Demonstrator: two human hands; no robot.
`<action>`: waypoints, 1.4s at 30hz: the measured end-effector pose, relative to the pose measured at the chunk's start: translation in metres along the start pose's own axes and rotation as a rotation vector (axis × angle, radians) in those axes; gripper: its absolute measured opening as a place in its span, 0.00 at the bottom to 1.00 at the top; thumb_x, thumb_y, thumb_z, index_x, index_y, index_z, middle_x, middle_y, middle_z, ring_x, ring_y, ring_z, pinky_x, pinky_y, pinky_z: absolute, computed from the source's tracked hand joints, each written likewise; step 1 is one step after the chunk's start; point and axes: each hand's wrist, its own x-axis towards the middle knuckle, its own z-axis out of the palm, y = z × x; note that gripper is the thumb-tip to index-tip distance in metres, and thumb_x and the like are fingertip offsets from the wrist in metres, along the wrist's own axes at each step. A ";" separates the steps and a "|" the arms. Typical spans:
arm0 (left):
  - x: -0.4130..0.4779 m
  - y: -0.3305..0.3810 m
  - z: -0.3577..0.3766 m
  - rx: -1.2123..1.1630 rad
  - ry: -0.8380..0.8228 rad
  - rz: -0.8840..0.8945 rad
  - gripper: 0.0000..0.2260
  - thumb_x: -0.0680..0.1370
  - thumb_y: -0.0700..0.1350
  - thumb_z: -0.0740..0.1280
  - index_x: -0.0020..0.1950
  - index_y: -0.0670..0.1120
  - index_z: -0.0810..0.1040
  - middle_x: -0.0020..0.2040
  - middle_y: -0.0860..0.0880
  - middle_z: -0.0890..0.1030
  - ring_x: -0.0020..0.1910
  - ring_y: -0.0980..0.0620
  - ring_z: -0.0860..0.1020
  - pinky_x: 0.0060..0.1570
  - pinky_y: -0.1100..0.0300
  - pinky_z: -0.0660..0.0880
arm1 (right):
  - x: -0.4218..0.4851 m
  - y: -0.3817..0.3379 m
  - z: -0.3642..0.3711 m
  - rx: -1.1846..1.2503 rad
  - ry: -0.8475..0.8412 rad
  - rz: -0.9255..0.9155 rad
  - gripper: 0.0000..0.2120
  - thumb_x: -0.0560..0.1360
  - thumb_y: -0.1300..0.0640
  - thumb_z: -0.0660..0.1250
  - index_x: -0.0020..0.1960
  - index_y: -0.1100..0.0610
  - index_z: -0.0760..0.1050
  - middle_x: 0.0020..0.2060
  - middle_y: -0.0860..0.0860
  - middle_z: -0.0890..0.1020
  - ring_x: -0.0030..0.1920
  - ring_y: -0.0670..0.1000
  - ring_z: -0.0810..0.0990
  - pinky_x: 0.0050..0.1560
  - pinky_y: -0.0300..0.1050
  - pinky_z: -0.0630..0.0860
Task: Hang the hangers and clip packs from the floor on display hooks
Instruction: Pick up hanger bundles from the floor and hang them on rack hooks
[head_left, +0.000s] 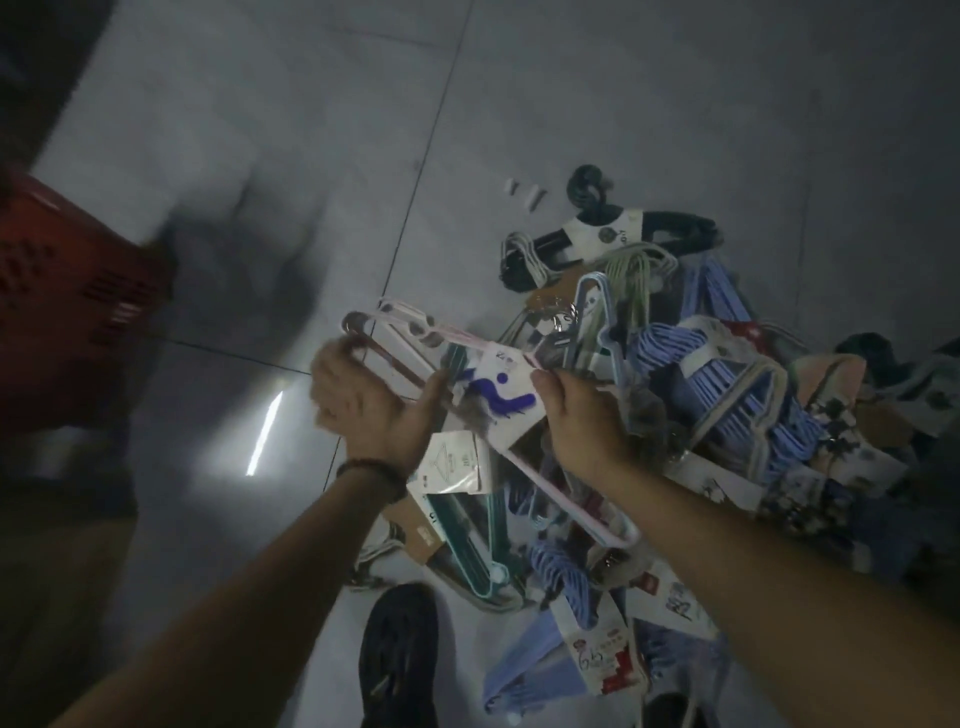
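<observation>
I hold a pack of pink and white hangers (498, 395) with a white label bearing a blue mark, lifted above the floor pile. My left hand (363, 400) grips the pack's hook end at the left. My right hand (582, 421) pinches the pack by its label side. Below and to the right lies a heap of hanger packs (727, 395): blue, green, grey and black bundles with paper labels. A teal hanger pack (467, 530) lies under my wrists. No display hooks show in this view.
A red plastic basket (67, 312) stands at the left edge. My dark shoe (400, 654) is on the grey tiled floor (519, 104) beside the heap. Two small white clips (524, 192) lie loose beyond the pile. A bright light streak reflects off the floor.
</observation>
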 end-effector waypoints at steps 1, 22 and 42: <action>-0.008 -0.014 0.009 -0.045 -0.018 -0.171 0.40 0.66 0.66 0.75 0.70 0.49 0.64 0.67 0.46 0.66 0.66 0.45 0.68 0.63 0.48 0.69 | 0.005 0.000 0.013 -0.023 0.037 -0.019 0.20 0.85 0.38 0.53 0.51 0.51 0.75 0.38 0.48 0.83 0.38 0.52 0.83 0.38 0.54 0.81; -0.006 -0.042 0.092 -0.857 -0.533 -0.793 0.16 0.80 0.45 0.71 0.63 0.37 0.80 0.52 0.43 0.86 0.48 0.46 0.84 0.51 0.52 0.82 | 0.041 0.009 0.058 0.267 -0.056 0.345 0.26 0.74 0.33 0.67 0.65 0.47 0.75 0.61 0.49 0.83 0.60 0.56 0.82 0.68 0.63 0.75; -0.184 0.230 -0.149 -0.976 -0.637 -0.682 0.19 0.78 0.32 0.68 0.67 0.41 0.72 0.53 0.38 0.84 0.44 0.47 0.87 0.38 0.59 0.83 | -0.241 -0.178 -0.269 -0.216 0.194 -0.017 0.17 0.85 0.50 0.61 0.72 0.53 0.75 0.53 0.53 0.85 0.48 0.49 0.84 0.44 0.44 0.79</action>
